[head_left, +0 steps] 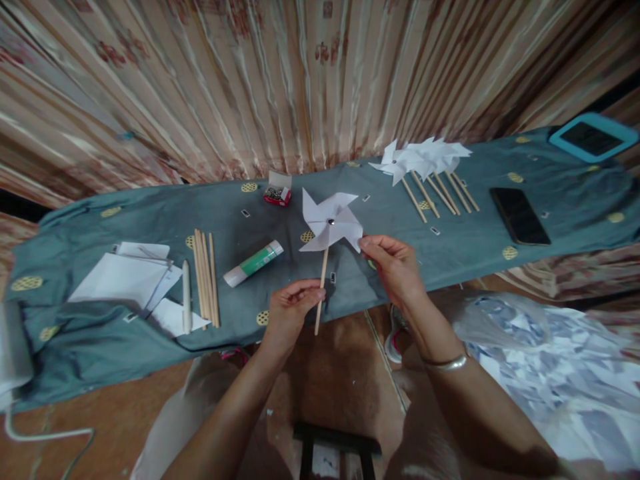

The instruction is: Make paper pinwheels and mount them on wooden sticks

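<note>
A white paper pinwheel with a silver pin at its centre is held up over the near side of the cloth-covered table. My left hand pinches its wooden stick near the lower end. The thumb and forefinger of my right hand are closed on the tip of the pinwheel's right blade. Left of the pinwheel lie a glue stick with a green label and an open red box of pins. Several loose wooden sticks lie farther left, beside a white pen-like tool.
Stacked white paper lies at the left of the table. Several pinwheels lie at the back right, near a black phone and a blue-framed device. Bags of paper pieces are at the lower right; a dark stool is below.
</note>
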Action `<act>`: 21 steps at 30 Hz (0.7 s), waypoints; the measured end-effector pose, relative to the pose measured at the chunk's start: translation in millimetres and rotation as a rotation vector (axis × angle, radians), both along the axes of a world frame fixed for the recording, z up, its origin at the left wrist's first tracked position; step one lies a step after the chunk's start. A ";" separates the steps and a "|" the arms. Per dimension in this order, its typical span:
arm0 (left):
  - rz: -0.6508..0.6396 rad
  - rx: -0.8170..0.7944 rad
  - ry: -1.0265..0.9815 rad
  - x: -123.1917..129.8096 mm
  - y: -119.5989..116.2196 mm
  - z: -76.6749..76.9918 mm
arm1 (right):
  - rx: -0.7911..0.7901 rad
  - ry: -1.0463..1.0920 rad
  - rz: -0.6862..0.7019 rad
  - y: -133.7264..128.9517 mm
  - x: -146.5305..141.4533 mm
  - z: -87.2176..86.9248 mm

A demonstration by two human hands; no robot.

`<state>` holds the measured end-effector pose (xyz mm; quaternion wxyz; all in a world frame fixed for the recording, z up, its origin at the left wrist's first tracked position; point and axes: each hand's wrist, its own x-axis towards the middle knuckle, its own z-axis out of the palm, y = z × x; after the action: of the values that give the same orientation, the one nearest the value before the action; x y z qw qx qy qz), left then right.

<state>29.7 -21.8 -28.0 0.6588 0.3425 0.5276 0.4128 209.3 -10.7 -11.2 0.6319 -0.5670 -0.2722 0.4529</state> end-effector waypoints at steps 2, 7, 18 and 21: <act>-0.001 0.012 -0.003 -0.2 0.1 -0.8 | -0.003 0.007 0.019 -0.7 -2.4 0.0; -0.010 0.035 0.008 -1.3 0.6 -3.7 | 0.003 0.023 0.074 -2.2 -7.8 -1.3; -0.002 0.031 -0.001 -0.5 0.3 -2.0 | -0.005 0.095 0.118 -4.9 -16.5 -2.6; 0.004 0.021 -0.020 0.3 0.0 -0.8 | -0.001 0.107 0.135 -5.3 -19.8 -0.8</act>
<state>29.9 -21.9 -28.8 0.6594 0.3442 0.5174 0.4232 189.6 -16.1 -12.0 0.6134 -0.5226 -0.2754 0.5242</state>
